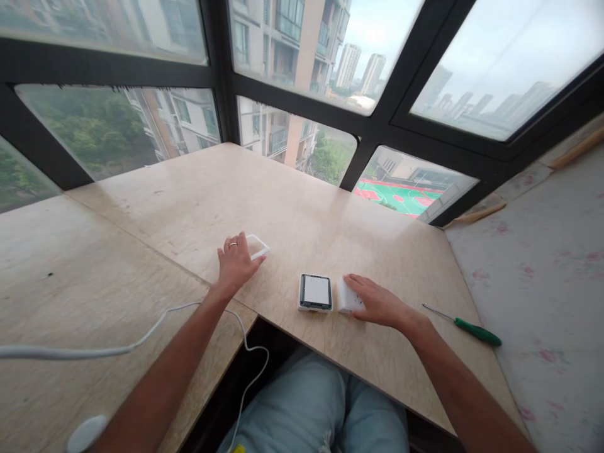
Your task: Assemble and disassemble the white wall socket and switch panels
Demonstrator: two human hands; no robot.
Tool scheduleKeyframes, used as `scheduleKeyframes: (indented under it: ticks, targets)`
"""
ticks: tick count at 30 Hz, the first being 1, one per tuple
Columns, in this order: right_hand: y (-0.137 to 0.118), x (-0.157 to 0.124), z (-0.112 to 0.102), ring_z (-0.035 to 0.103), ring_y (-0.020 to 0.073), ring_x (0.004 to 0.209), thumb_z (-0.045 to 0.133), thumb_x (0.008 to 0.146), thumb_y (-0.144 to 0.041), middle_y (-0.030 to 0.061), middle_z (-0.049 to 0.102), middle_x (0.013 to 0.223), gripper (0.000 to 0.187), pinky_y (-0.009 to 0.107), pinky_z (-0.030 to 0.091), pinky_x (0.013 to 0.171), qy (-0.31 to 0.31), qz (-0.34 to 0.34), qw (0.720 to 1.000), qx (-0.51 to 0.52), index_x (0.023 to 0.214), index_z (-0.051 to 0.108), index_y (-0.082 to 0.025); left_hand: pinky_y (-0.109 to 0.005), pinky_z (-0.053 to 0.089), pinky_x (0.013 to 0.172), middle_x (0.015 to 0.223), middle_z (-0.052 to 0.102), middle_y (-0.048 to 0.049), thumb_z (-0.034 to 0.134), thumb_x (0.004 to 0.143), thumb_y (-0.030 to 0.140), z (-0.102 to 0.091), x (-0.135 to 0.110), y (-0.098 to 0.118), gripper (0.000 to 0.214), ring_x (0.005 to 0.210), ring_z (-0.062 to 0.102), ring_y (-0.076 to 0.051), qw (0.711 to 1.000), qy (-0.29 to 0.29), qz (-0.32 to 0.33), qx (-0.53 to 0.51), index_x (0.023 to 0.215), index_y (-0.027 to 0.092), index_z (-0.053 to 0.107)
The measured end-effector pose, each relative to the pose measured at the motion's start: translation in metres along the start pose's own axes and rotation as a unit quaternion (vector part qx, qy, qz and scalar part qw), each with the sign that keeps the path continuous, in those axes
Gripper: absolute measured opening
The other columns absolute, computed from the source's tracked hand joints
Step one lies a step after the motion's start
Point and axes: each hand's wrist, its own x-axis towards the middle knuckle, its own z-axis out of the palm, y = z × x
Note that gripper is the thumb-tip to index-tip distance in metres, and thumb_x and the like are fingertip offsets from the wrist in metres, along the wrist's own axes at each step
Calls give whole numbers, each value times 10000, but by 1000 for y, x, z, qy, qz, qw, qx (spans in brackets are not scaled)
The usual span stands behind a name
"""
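Note:
My left hand point(234, 263), a ring on one finger, grips the near-left side of a thin white square frame point(261, 253) at the tabletop; its fingers cover part of the rim. A white wall socket point(346, 301) with dark slots lies within the grasp of my right hand point(377, 303), thumb at the near edge and fingers over the far side. Between the hands sits a wall switch point(317, 290) with a white face and dark grey border. It stands just left of the socket, touched by neither hand.
A green-handled screwdriver point(476, 331) lies at the right, beside the flowered wall point(533, 302). A white cable point(117, 350) crosses the left side and drops over the table's front edge. Bottom left is a white round object point(87, 434). Dark-framed windows point(226, 82) border the stone top.

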Motion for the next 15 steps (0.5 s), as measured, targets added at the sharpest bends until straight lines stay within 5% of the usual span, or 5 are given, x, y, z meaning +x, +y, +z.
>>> scheduleKeyframes:
  ticks: [4, 8, 12, 15]
  targets:
    - [3, 0, 1, 451, 324, 1387, 713, 714, -263, 182, 463, 1504, 817, 493, 399, 1132, 8, -4, 1000, -1, 1469, 416, -169, -648, 300, 1089, 1451, 439, -307, 620, 833, 505, 4, 2, -6, 869, 1418, 317, -444, 998, -54, -25, 5, 1475, 28, 278]
    - [-3, -2, -5, 471, 323, 1370, 725, 713, -268, 186, 482, 1487, 783, 478, 405, 1125, 8, 4, 1000, -12, 1438, 448, -162, -701, 267, 1088, 1497, 387, -304, 639, 823, 530, 0, 0, 1, 858, 1447, 243, -479, 999, -48, -6, -1, 1460, 50, 321]
    - [-16, -2, -17, 521, 339, 1316, 729, 723, -281, 191, 531, 1434, 698, 446, 465, 1054, -2, 23, 999, -25, 1368, 501, -141, -610, 310, 1131, 1464, 436, -288, 620, 867, 490, -11, -21, 38, 735, 1441, 305, -422, 989, 2, 122, -87, 1413, 60, 384]
    - [-24, -3, -25, 587, 356, 1227, 739, 729, -319, 184, 606, 1330, 603, 435, 516, 961, -12, 29, 999, -28, 1275, 557, -137, -532, 356, 1149, 1462, 469, -207, 598, 900, 406, -11, -53, 82, 648, 1418, 385, -328, 944, -13, 263, -199, 1441, 142, 358]
